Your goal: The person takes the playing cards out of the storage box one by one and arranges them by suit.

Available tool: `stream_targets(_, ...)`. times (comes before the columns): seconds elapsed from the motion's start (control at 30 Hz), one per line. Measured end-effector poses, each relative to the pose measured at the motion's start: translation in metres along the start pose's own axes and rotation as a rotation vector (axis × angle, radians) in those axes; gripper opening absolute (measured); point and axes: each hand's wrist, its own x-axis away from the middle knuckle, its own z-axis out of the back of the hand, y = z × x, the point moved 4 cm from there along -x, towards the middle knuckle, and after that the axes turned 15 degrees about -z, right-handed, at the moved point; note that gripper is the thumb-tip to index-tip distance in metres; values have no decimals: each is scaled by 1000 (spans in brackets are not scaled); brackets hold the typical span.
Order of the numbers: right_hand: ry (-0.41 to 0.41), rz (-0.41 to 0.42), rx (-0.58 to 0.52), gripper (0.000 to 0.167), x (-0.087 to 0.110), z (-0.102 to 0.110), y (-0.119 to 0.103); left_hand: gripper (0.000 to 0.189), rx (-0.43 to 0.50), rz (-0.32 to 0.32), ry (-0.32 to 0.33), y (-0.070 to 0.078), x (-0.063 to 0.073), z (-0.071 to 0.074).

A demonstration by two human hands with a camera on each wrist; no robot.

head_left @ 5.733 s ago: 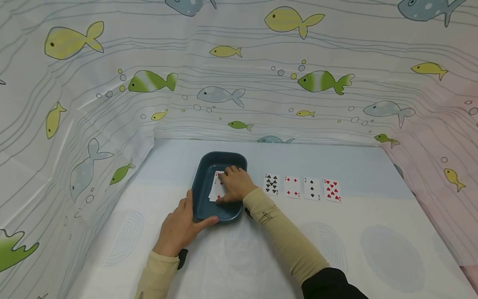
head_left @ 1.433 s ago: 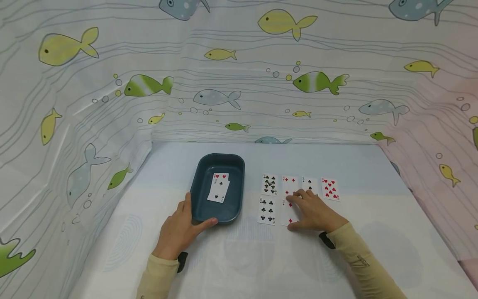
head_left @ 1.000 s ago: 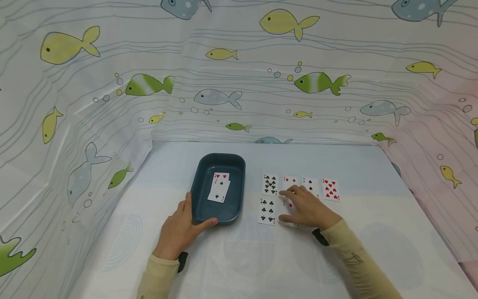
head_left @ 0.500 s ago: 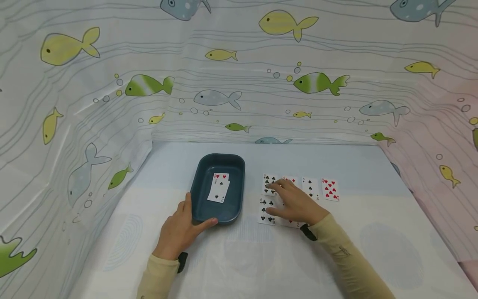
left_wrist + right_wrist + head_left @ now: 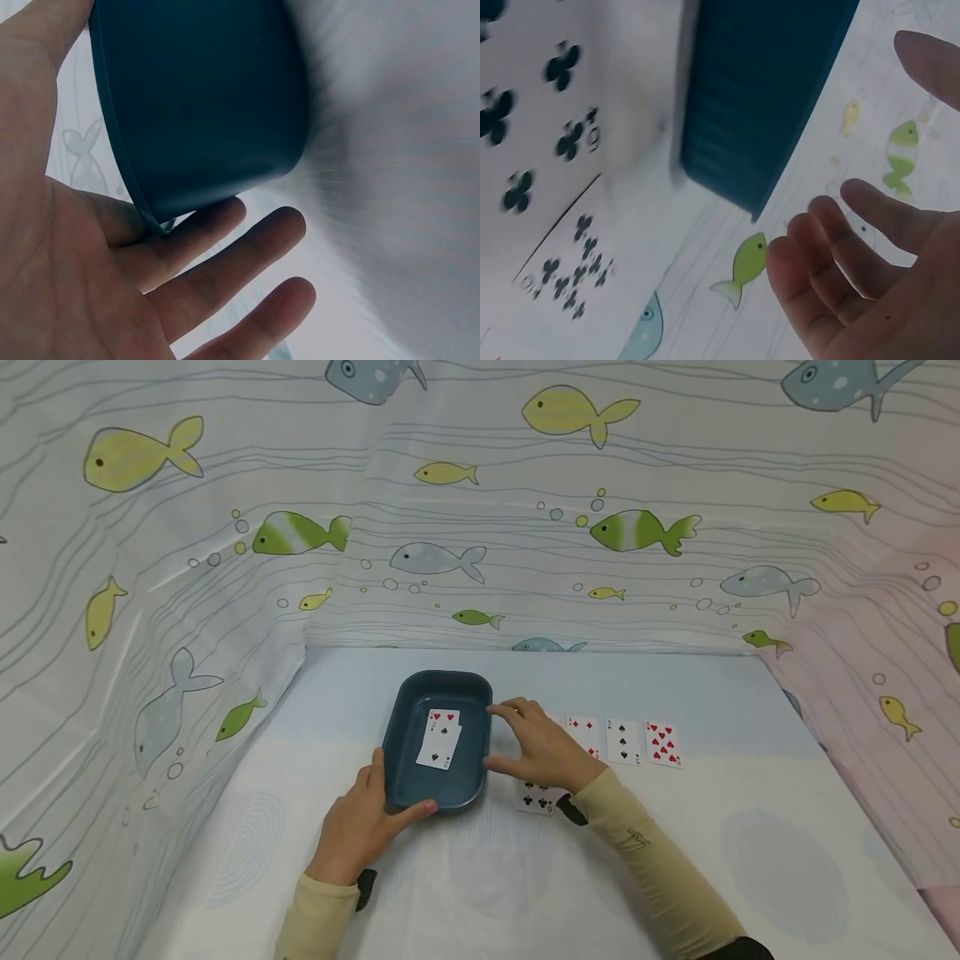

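A dark blue rectangular tray [image 5: 448,795] stands on the table. Inside it a two of spades [image 5: 437,748] lies over a hearts card [image 5: 450,717]. My left hand [image 5: 352,831] spans the tray's near left corner, fingers spread, thumb at the near rim. With nothing in its fingers, my right hand [image 5: 546,747] is just right of the tray, fingertips by its right rim. In the right wrist view its fingers are loosely bent. Below this hand are a six of clubs [image 5: 535,799] and, showing in the right wrist view, a nine of clubs [image 5: 577,270].
Right of the right hand, a four of diamonds [image 5: 584,733], a spades card [image 5: 623,742] and a hearts card [image 5: 663,745] lie face up in a row. The forearm hides the two of diamonds. A fish-patterned sheet [image 5: 517,510] rises behind the table.
A six of clubs and a two of diamonds have come to lie in a front row. My right hand has since moved left from them to the tray's right side. The left hand stays put.
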Motion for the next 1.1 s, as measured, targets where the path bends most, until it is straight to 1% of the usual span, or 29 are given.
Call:
stream_targets(0.13,17,38,20,82,-17,-10,-13,130,1,5,-13,0,-1,-1)
stream_targets(0.27,13,71,46,84,-31,-22,-22,128,-2,0,-14,-1,-2,-2)
stream_targets(0.47,22,71,92,85,-49,-33,-30,129,-8,-8,-9,0,-2,-1)
stream_targets(0.63,31,94,144,83,-61,-41,-38,128,-12,-11,-3,0,-2,0)
stream_targets(0.77,31,86,234,85,-68,-49,-43,128,-15,-12,-5,0,-1,0)
stream_targets(1.0,-31,38,412,94,-77,-69,-46,127,-15,-27,10,0,-1,-1)
stream_targets(1.1,-23,21,502,96,-78,-74,-46,127,-11,-27,9,0,-2,-1)
